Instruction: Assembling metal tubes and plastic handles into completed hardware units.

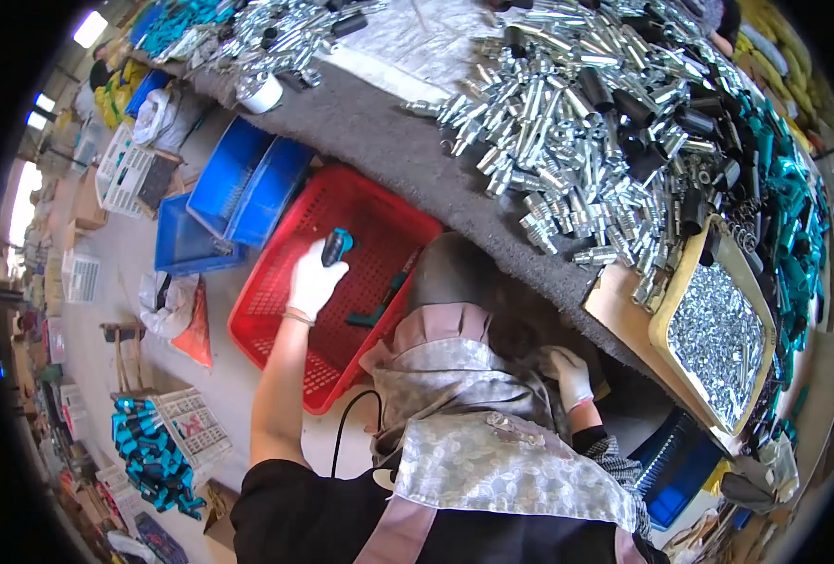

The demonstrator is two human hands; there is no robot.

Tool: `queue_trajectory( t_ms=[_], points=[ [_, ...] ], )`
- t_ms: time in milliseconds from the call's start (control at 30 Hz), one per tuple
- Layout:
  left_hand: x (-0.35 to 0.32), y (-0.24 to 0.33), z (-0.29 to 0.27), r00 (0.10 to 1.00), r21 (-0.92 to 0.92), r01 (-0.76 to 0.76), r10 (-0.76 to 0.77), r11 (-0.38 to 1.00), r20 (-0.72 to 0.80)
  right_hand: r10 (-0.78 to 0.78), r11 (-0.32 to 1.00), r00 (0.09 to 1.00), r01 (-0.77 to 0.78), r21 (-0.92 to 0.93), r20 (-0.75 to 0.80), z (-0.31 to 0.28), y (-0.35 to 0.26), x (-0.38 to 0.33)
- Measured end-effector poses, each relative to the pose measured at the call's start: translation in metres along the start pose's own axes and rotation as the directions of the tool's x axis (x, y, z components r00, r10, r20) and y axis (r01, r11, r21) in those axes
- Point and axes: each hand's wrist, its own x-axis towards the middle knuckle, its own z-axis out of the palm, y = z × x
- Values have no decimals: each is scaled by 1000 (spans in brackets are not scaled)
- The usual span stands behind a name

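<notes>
A: Left hand (313,285), quick?
B: White glove, fingers closed round a teal-and-black piece (338,247). It sticks out past the fingertips, over the red basket (393,211).

A: Anything below?
B: More teal parts (368,318) in the basket, just right of the left hand.

A: Right hand (570,374)?
B: Gloved, beside the apron (520,475), near the table's shadowed underside. Fingers look curled; can't tell if they pinch anything.

A: Around them?
B: Blue bins (271,193) beyond the left hand, a bit left. Ahead of the right hand, on the table (370,122), a heap of metal parts (548,122). Right of it, a yellow tray (659,329) of small bits.

A: Step?
B: My read: handling one piece at the basket. Can't tell if it's going in or coming out.

A: Next move calls for?
B: If placing, lower the left hand and spread the fingers clear of the parts below; if lifting, keep the grip and clear the rim. Right hand seems unneeded either way.
</notes>
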Motion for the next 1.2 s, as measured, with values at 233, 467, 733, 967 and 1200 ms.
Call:
queue_trajectory(
  t_ms=[233,467,733,967,1200],
  points=[
    [-51,-182,152,574,-705,637,-802,312,163,-94,941,995,86,-326,-9,11,11,-5],
    [-47,-204,210,389,-147,919,-898,365,207,-63,899,991,6,-438,-115,3,15,-11],
    [-13,-181,119,641,259,-629,299,733,707,-140,696,921,353,-625,363,36,-78,-38],
    [73,254,-55,720,-461,-64,361,885,593,-454,439,651,758,-483,608,52,-307,-110],
    [140,344,20,874,335,-486,445,807,194,-817,-134,487,361,-923,309,72,-384,38]
  ],
)
